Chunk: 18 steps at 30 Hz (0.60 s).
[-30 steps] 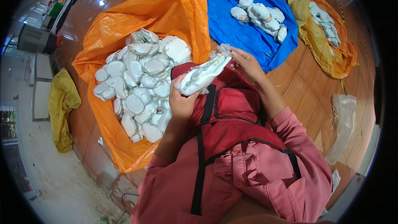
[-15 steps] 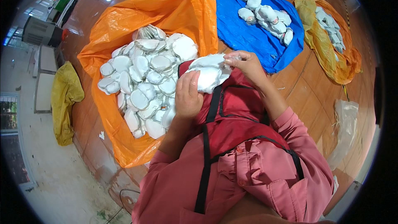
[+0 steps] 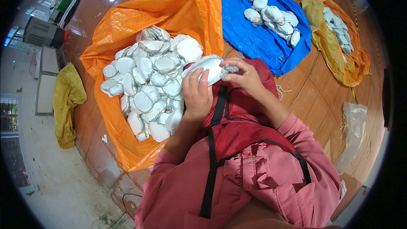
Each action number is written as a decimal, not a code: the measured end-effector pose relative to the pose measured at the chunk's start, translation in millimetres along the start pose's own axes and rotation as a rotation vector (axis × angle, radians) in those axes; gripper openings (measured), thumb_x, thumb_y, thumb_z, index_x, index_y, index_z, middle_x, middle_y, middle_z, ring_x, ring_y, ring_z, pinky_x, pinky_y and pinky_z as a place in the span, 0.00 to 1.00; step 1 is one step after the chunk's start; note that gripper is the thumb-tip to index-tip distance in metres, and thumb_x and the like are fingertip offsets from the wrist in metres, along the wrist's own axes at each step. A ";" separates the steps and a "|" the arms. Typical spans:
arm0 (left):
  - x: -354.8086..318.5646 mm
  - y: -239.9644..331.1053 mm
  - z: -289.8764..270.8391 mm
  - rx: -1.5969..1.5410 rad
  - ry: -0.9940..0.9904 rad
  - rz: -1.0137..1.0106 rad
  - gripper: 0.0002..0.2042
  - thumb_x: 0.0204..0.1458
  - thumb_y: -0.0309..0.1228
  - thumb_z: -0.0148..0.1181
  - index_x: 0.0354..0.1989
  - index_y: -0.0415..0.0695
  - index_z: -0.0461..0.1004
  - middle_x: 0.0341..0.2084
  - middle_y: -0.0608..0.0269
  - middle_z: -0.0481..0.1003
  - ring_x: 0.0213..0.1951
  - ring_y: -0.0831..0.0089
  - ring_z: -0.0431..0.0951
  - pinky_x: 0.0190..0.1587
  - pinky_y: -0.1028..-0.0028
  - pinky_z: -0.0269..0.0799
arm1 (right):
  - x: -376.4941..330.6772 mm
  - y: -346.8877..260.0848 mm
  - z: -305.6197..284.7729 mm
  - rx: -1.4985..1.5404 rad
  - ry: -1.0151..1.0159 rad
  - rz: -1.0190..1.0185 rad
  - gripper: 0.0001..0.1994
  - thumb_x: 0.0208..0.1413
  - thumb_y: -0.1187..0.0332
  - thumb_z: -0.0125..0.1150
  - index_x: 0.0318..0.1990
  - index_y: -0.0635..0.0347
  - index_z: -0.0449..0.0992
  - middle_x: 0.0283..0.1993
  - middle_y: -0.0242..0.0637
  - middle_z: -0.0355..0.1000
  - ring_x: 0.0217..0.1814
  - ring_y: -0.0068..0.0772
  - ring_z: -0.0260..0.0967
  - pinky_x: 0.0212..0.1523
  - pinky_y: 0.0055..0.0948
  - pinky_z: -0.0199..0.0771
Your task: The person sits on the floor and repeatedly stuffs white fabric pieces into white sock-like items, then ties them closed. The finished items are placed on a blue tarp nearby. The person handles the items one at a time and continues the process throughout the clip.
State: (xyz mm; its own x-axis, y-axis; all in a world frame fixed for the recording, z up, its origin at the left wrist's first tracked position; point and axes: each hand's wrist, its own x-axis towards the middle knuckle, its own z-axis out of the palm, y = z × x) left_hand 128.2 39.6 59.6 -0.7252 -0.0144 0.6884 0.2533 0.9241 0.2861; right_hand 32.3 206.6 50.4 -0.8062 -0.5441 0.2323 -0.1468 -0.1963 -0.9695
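Observation:
A white padded cup-shaped piece point(image 3: 208, 68) sits over my red apron point(image 3: 237, 114), held by both hands. My left hand point(image 3: 196, 95) grips its lower edge from below. My right hand point(image 3: 243, 75) pinches its right end, where a bit of grey-white material sticks out. Just left of my hands, a heap of several similar white pieces point(image 3: 148, 82) lies on an orange plastic sheet point(image 3: 140, 21).
A blue sheet point(image 3: 250, 38) beyond my hands carries several finished white pieces point(image 3: 273, 17). An orange-yellow sheet point(image 3: 339, 55) with more pieces lies at the right. A yellow cloth point(image 3: 65, 104) lies at the left, a clear plastic bag point(image 3: 354, 131) on the wooden floor at the right.
The white piece has turned from a slanted, stretched hold to lie flatter and closer to the heap. My left hand has moved up under it; my right hand now pinches its right end.

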 end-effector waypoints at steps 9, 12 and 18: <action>-24.7 -10.7 6.0 -0.016 -0.100 0.138 0.23 0.41 0.21 0.61 0.50 0.40 0.71 0.45 0.51 0.71 0.46 0.51 0.71 0.50 0.58 0.68 | 12.2 7.1 -5.4 0.165 0.085 0.258 0.08 0.54 0.75 0.63 0.41 0.64 0.79 0.40 0.35 0.77 0.38 0.23 0.73 0.42 0.21 0.72; -41.9 -19.0 5.7 -0.042 -0.171 0.248 0.19 0.44 0.24 0.58 0.48 0.42 0.73 0.45 0.53 0.72 0.47 0.54 0.71 0.51 0.60 0.69 | 18.0 13.2 8.1 0.249 0.025 0.342 0.08 0.55 0.72 0.64 0.41 0.63 0.79 0.38 0.33 0.78 0.36 0.20 0.73 0.39 0.19 0.72; -54.7 -29.1 -5.9 0.044 -0.171 0.214 0.19 0.40 0.23 0.62 0.45 0.43 0.76 0.43 0.54 0.70 0.47 0.54 0.71 0.50 0.60 0.70 | 11.9 61.5 42.6 0.020 -0.039 0.447 0.10 0.55 0.67 0.64 0.41 0.63 0.80 0.33 0.30 0.77 0.35 0.18 0.71 0.38 0.20 0.72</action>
State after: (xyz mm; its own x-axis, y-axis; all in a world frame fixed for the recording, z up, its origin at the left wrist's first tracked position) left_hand 164.3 11.3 17.6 -0.7566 0.2441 0.6066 0.3868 0.9150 0.1142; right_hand 38.0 153.3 -3.2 -0.7656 -0.6094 -0.2062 0.2228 0.0496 -0.9736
